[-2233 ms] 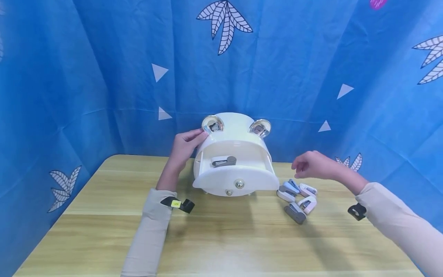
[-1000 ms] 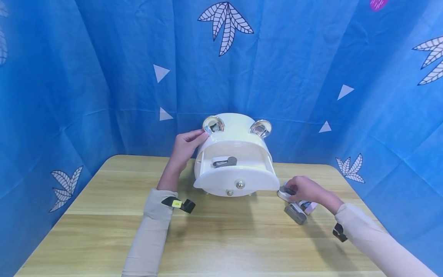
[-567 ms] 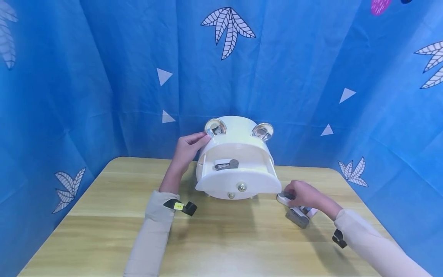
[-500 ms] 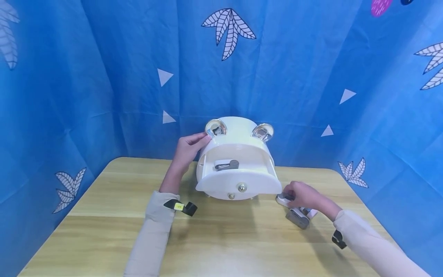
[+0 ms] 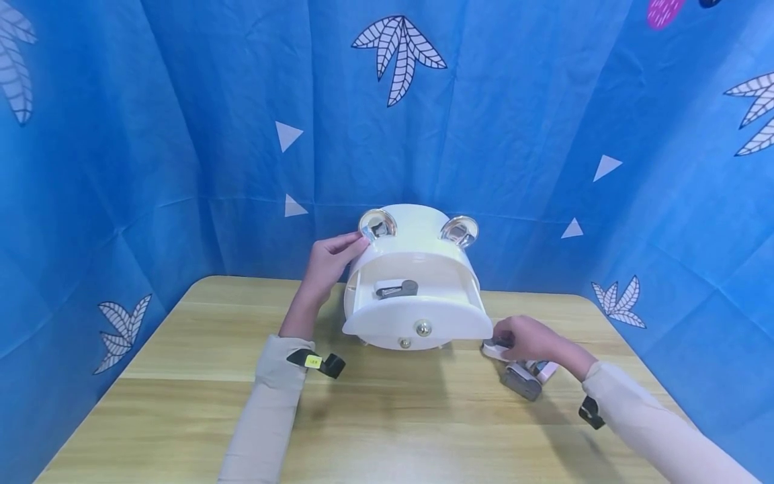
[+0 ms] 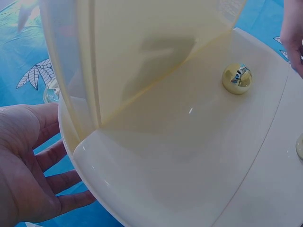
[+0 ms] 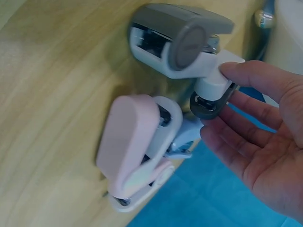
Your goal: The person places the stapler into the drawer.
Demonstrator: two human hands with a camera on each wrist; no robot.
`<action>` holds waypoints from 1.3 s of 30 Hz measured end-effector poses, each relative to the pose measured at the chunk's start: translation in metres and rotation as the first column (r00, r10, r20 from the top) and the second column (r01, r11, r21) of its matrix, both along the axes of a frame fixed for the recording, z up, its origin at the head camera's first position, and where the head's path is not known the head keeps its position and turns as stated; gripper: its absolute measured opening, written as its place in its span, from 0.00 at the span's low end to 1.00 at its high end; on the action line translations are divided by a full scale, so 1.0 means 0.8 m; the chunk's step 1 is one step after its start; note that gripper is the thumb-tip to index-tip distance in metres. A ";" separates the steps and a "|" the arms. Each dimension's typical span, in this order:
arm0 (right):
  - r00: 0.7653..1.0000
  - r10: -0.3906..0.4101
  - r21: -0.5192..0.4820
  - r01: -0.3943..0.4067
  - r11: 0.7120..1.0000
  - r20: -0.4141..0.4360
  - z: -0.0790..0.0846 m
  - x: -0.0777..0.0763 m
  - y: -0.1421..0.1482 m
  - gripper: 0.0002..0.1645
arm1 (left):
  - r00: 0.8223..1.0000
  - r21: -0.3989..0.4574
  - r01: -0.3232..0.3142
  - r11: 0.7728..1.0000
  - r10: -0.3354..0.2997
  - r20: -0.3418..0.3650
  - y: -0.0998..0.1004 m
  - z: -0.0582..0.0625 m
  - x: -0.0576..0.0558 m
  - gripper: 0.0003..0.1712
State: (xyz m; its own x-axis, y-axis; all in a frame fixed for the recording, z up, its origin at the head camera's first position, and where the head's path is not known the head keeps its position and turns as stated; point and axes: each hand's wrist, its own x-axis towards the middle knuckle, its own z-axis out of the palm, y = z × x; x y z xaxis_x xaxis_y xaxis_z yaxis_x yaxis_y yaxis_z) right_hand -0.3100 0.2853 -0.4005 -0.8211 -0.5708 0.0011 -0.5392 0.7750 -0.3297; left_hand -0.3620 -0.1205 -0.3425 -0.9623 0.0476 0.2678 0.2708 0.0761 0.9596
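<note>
- On the table [image 5: 375, 417], near right: a grey stapler [image 5: 521, 381], lying beside a pink stapler [image 7: 128, 137].
- Just beyond: the right hand [image 5: 527, 339], thumb and fingers nearly together, pinching a white-and-grey stapler [image 7: 213, 87]; a blue stapler [image 7: 187, 135] lies near.
- Farther, at centre: a white cabinet [image 5: 414, 225], its drawer [image 5: 383, 319] pulled out, one stapler [image 5: 396, 289] inside.
- At the cabinet's left: the left hand [image 5: 328, 264], fingers extended and apart, touching the side wall without grasping.
- Behind: a blue curtain [image 5: 387, 154].

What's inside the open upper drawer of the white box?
One white-and-gray stapler shows in the drawer, left of the middle. The drawer's raised front panel hides the nearest strip of its floor, so I can't tell whether anything lies there.
</note>
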 end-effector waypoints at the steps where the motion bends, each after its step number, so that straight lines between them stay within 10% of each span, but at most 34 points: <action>1: 1.000 0.010 -0.001 -0.010 1.000 0.002 0.003 -0.001 0.000 0.11 | 1.000 0.000 0.001 1.000 -0.001 0.001 0.000 0.000 0.000 0.27; 25: 0.977 0.013 0.136 -0.043 0.990 0.212 0.165 0.012 -0.009 0.20 | 1.000 -0.003 -0.005 1.000 0.005 0.019 -0.003 0.007 0.004 0.27; 39: 0.998 0.064 0.133 -0.064 0.989 0.006 0.257 0.045 -0.058 0.19 | 1.000 -0.005 -0.002 1.000 0.002 0.018 0.000 0.005 0.004 0.27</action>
State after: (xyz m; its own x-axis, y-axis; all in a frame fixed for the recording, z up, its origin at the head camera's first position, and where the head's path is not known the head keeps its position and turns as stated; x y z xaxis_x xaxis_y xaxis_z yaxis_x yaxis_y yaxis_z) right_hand -0.2741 0.2393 -0.1946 -0.7825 -0.6174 -0.0799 -0.5889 0.7757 -0.2268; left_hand -0.3590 -0.1207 -0.3383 -0.9670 0.0473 0.2502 0.2534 0.0810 0.9640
